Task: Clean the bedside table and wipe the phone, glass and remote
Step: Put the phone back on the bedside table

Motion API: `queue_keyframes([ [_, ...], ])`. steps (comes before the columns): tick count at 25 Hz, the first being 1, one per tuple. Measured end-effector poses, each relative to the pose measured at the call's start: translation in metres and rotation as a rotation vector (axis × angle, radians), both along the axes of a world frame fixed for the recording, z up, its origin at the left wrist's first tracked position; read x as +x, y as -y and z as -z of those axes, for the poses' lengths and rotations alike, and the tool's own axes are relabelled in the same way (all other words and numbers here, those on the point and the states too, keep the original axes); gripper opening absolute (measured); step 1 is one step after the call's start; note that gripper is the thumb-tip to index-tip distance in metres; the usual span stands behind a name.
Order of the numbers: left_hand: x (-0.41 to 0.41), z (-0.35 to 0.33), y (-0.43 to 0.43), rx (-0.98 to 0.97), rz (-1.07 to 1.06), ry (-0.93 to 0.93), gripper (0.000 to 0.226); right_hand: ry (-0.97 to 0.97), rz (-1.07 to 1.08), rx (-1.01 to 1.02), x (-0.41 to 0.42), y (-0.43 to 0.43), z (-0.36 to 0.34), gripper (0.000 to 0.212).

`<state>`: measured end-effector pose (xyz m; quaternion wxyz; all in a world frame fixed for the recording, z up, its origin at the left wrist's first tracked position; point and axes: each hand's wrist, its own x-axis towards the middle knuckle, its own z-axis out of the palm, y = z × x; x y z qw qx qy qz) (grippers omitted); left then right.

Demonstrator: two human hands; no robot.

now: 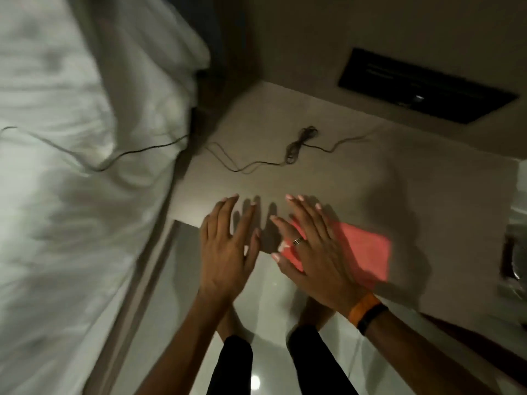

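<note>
I hold both hands flat, left hand (225,246) with fingers (228,206) spread and empty, right hand (310,249) seemingly resting on the folded pink cloth (362,255) beneath its fingers, ready to wipe the beige surface (356,178).

Dim room, white bed (57,166), glossy floor (176,309)

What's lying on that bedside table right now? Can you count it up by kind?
Pink cloths: 1
Cables: 1, partly bundled
Hands over the bedside table: 2, left hand, right hand
Total: 2 things, plus 2 hands. Blurred items at the right edge not counted.
</note>
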<state>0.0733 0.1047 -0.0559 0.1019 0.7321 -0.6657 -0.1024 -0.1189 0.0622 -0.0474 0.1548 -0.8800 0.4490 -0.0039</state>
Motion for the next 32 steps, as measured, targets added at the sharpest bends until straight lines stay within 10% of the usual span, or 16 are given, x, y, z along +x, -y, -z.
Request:
queue_keyframes([
  [9,0.218,-0.12,-0.054,-0.516,-0.753,-0.028,0.054,0.761,-0.159,0.127,0.315,0.024,-0.104,0.045],
  [18,0.361,-0.148,-0.006,-0.465,-1.123,-1.034,0.06,0.263,0.052,0.145,0.498,0.062,-0.127,0.063],
  [25,0.259,-0.18,-0.016,-0.536,-0.81,-1.0,0.056,0.58,0.322,0.081,0.376,0.018,-0.154,0.069],
  [32,0.082,-0.13,0.022,-0.194,-0.594,-1.06,0.085,0.622,0.723,0.188,0.158,0.01,-0.115,0.09],
])
